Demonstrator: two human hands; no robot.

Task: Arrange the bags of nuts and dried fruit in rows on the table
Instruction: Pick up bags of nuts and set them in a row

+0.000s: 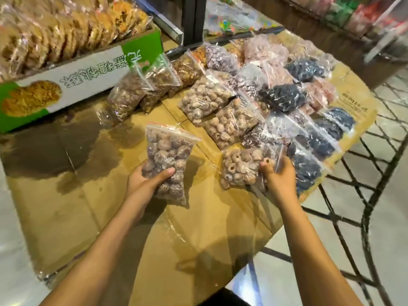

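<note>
My left hand [146, 184] grips the lower end of a clear zip bag of brown round nuts [167, 151], held just above the cardboard-covered table [92, 206]. My right hand [279, 175] holds the near edge of a bag of pale ring-shaped dried fruit [239, 167] that lies on the table. Behind it lie two more pale bags [229, 124] [204, 98] in a diagonal row. To the right run rows of dark dried-fruit bags [283, 97] and pinkish bags [265, 50]. Two brown nut bags [127, 96] lean near the box.
A green and white carton [72, 80] full of wrapped golden cakes stands at the back left. A dark post [194, 18] rises behind the bags. The table's right edge [344, 160] drops to a black metal frame [371, 195] over pale floor tiles. Bare cardboard lies at front left.
</note>
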